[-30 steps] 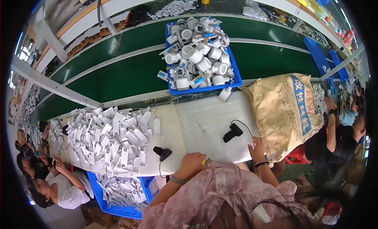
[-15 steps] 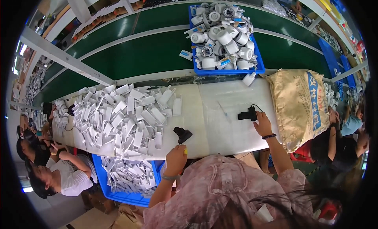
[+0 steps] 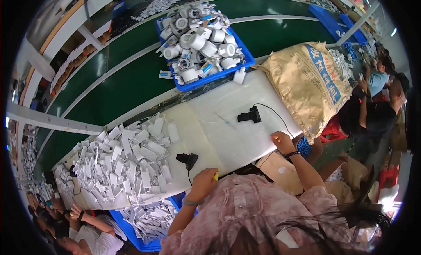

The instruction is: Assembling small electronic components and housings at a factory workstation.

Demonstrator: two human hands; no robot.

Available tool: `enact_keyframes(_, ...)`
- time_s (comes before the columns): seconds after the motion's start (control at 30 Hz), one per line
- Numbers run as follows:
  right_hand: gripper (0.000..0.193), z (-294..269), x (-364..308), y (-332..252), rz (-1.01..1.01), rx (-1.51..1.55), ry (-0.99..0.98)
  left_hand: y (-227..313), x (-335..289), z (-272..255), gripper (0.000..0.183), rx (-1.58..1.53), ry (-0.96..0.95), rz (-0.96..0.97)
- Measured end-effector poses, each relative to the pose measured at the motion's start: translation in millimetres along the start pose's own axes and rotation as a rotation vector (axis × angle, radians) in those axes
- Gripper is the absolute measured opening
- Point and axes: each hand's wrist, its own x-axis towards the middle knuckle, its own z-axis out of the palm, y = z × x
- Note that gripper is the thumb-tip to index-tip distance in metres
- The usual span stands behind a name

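Note:
My left hand (image 3: 205, 183) is at the near edge of the white-covered table, fingers curled in, with a yellow patch at one fingertip. Just beyond it lies a small black device (image 3: 187, 160), its cable running toward that hand. My right hand (image 3: 283, 142) rests by the table edge, fingers bent and a little yellow showing at the tips; no object is visible in it. A second black device (image 3: 249, 115) lies farther in, apart from the hand, its cable looping right. A thin clear strip (image 3: 222, 118) is near this device.
White plastic channel-shaped parts (image 3: 127, 156) are heaped at left, with more in a blue bin (image 3: 150, 245) below. A blue crate (image 3: 251, 61) of round white housings stands on the green conveyor (image 3: 131, 62). A brown sack (image 3: 302, 79) sits at right. Other people sit at both sides.
My right hand has left the right black device and drawn back to the table edge. My left hand has moved away from the left device. The whole view has turned to the right.

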Motion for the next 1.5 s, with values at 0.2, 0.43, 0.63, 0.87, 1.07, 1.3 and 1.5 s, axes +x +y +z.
enact_keyframes(0.2,0.020,-5,-67,67,0.251,0.178,-0.072,24,58,13,0.029,-0.093,0.015,0.133)
enact_keyframes(0.43,0.020,6,-71,36,0.122,0.207,-0.208,52,187,67,0.042,0.278,0.398,0.377)
enact_keyframes(0.63,0.017,-8,-40,-20,-0.011,0.542,-0.238,54,223,90,0.026,0.525,0.328,0.205)
enact_keyframes(0.87,0.043,-1,3,-27,-0.292,0.807,-0.173,87,217,102,0.030,0.298,0.217,0.007)
enact_keyframes(1.07,0.040,6,19,-4,-0.264,0.825,-0.211,93,216,114,0.025,-0.597,0.153,-0.258)
enact_keyframes(1.3,0.038,3,30,30,-0.421,0.715,-0.185,150,208,98,0.025,-0.758,-0.052,-0.350)
enact_keyframes(1.5,0.037,-75,32,-2,-0.090,1.092,-0.505,198,192,99,0.026,-0.842,0.009,-0.264)
